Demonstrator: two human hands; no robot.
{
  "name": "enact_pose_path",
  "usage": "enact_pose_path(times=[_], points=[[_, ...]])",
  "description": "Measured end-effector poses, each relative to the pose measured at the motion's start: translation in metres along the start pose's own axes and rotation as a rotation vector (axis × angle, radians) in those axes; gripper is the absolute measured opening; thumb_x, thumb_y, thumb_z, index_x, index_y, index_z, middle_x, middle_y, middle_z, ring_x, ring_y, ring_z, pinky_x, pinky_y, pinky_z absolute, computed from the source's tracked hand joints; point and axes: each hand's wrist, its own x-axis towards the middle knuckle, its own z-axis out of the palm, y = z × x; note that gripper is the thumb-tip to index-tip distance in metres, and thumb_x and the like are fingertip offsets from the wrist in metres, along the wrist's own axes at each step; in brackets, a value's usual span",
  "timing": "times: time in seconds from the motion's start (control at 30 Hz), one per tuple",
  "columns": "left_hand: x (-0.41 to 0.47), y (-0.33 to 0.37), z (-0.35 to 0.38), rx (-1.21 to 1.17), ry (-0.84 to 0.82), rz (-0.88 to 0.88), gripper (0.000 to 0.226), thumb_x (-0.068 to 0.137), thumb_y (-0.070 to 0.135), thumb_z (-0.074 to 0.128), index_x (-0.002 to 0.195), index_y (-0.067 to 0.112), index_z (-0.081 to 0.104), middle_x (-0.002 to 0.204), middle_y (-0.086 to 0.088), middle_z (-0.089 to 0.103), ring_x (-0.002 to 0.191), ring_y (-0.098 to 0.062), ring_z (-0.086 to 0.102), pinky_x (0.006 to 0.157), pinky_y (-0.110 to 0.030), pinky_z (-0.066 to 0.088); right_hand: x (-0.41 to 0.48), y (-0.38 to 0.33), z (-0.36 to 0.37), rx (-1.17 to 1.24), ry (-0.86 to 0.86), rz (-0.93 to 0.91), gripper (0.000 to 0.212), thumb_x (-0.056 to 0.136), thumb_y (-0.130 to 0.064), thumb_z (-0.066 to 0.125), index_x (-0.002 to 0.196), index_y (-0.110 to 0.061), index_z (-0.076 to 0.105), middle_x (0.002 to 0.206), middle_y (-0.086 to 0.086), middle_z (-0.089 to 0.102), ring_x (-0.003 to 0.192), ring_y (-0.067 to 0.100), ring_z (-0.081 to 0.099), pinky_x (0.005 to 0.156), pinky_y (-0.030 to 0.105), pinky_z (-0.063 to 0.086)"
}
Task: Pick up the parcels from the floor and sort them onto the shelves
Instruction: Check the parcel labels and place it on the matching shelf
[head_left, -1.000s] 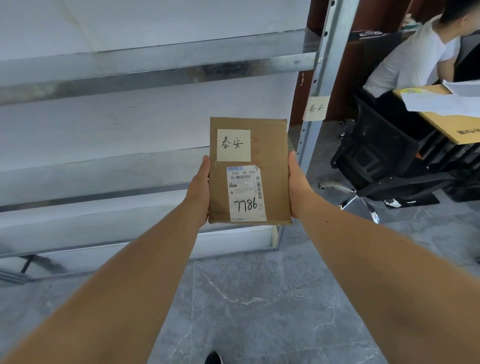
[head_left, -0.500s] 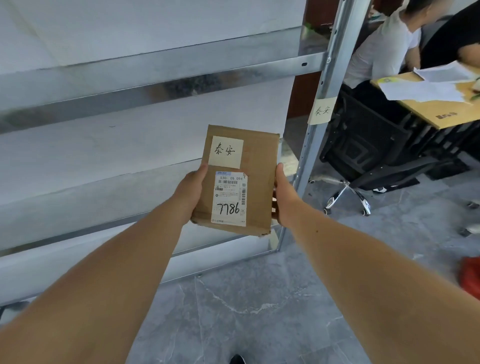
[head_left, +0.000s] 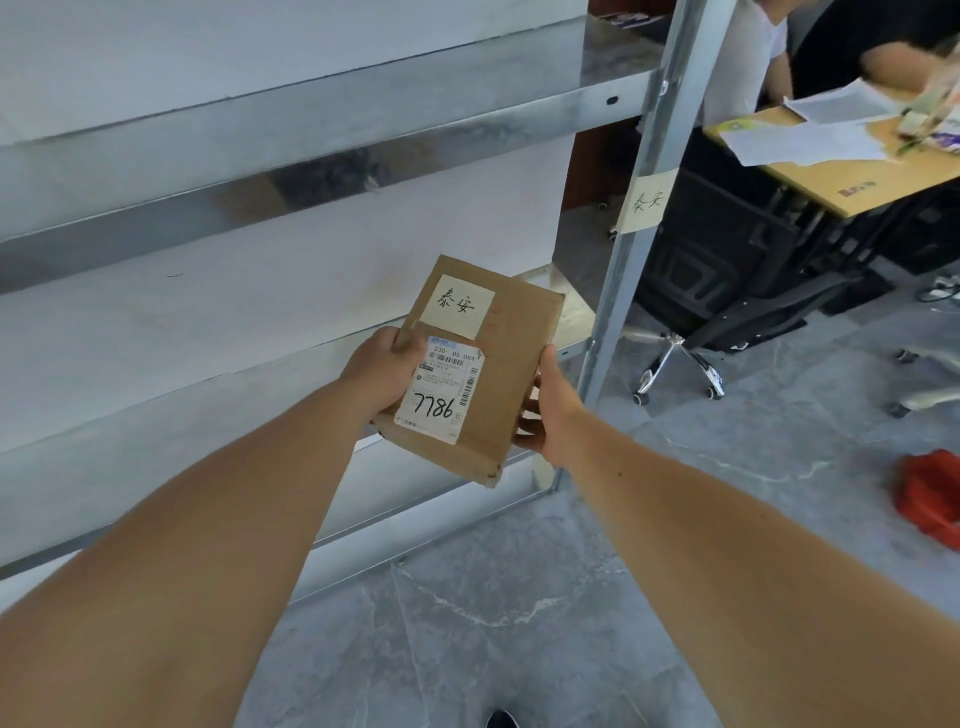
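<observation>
I hold a flat brown cardboard parcel (head_left: 506, 364) in both hands in front of a metal shelf unit (head_left: 311, 130). It carries a handwritten cream note and a white shipping label marked 7786. My left hand (head_left: 382, 366) grips its left edge, thumb on top. My right hand (head_left: 545, 410) grips the right edge from beside and below. The parcel is tilted, its far end over the front rail of the lower shelf (head_left: 208, 395). A cream note (head_left: 644, 202) with the same handwriting is stuck on the shelf's right upright.
Right of the upright stand a black office chair (head_left: 727, 270) and a wooden desk (head_left: 852, 171) with papers, with people seated there. A red object (head_left: 930, 493) lies on the grey tiled floor at the right edge. My shoe tip (head_left: 501, 719) shows at the bottom.
The parcel has moved forward and down toward the lower shelf and tilted clockwise. The view has swung left, bringing the desk and a red object on the floor further into sight.
</observation>
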Motion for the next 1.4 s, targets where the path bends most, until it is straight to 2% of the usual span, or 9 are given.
enact_pose_path(times=[0.13,0.27,0.43,0.63,0.77,0.87,1.1,1.3,1.4], points=[[0.01,0.004,0.0,0.118,0.033,0.085,0.024,0.101,0.056,0.051,0.112,0.036,0.058,0.097,0.01,0.069,0.074,-0.008,0.068,0.051,-0.024,0.046,0.006,0.0,0.004,0.043,0.029,0.024,0.069,0.099,-0.079,0.036,0.129,-0.024,0.065,0.123,0.007,0.072,0.116,0.031,0.072,0.098,0.052,0.063],[0.024,0.001,0.0,0.254,0.045,0.131,0.017,0.104,0.051,0.051,0.103,0.037,0.06,0.107,0.001,0.07,0.089,-0.023,0.067,0.075,-0.037,0.053,0.007,0.006,0.004,0.035,0.031,0.079,0.069,0.098,-0.081,0.037,0.112,-0.02,0.064,0.117,0.008,0.071,0.108,0.034,0.072,0.088,0.056,0.063],[0.029,0.002,-0.003,0.236,0.063,0.148,0.045,0.107,0.04,0.054,0.15,0.037,0.041,0.115,0.009,0.067,0.098,-0.026,0.072,0.086,-0.044,0.059,0.008,0.006,0.01,0.046,0.07,0.111,0.071,0.097,-0.081,0.041,0.131,-0.02,0.055,0.115,0.009,0.066,0.098,0.037,0.069,0.072,0.056,0.064],[0.028,0.009,0.002,0.412,0.131,0.187,0.037,0.09,0.066,0.062,0.11,0.037,0.052,0.103,0.011,0.072,0.105,-0.024,0.065,0.092,-0.044,0.033,0.007,0.006,0.017,0.048,0.05,0.111,0.07,0.098,-0.079,0.04,0.142,-0.025,0.051,0.143,0.019,0.059,0.092,0.038,0.071,0.062,0.051,0.066],[0.027,0.016,0.005,0.478,0.107,0.246,0.059,0.085,0.077,0.06,0.125,0.033,0.061,0.132,0.003,0.063,0.129,-0.029,0.052,0.106,-0.052,0.03,0.012,0.009,0.019,0.08,0.028,0.114,0.059,0.097,-0.078,0.043,0.121,-0.024,0.046,0.107,0.016,0.063,0.089,0.038,0.07,0.064,0.053,0.067],[0.024,0.02,0.006,0.522,0.073,0.248,0.08,0.075,0.086,0.054,0.136,0.036,0.061,0.155,0.003,0.045,0.145,-0.026,0.034,0.114,-0.054,0.023,0.014,0.01,0.024,0.126,0.018,0.103,0.057,0.098,-0.077,0.046,0.118,-0.023,0.046,0.105,0.018,0.063,0.09,0.038,0.07,0.065,0.056,0.068],[0.013,0.025,0.011,0.702,0.046,0.244,0.122,0.058,0.105,0.031,0.16,0.038,0.036,0.155,-0.004,0.038,0.146,-0.031,0.027,0.118,-0.05,0.022,0.017,0.011,0.037,0.148,-0.007,0.096,0.049,0.099,-0.068,0.055,0.09,-0.021,0.048,0.104,0.023,0.067,0.089,0.039,0.076,0.062,0.052,0.068],[0.009,0.026,0.019,0.627,0.104,0.268,0.077,0.071,0.081,0.057,0.135,0.04,0.048,0.15,-0.003,0.05,0.145,-0.032,0.037,0.118,-0.049,0.028,0.015,0.013,0.046,0.081,-0.06,0.067,0.03,0.1,-0.048,0.069,0.096,-0.02,0.059,0.107,0.022,0.07,0.091,0.034,0.078,0.084,0.052,0.066],[0.014,0.023,0.021,0.641,0.096,0.295,0.061,0.085,0.072,0.058,0.138,0.041,0.053,0.162,0.0,0.044,0.157,-0.027,0.026,0.122,-0.052,0.022,0.012,0.013,0.057,0.038,-0.069,0.06,0.031,0.1,-0.051,0.068,0.096,-0.02,0.064,0.12,0.022,0.07,0.114,0.034,0.073,0.097,0.053,0.062]])
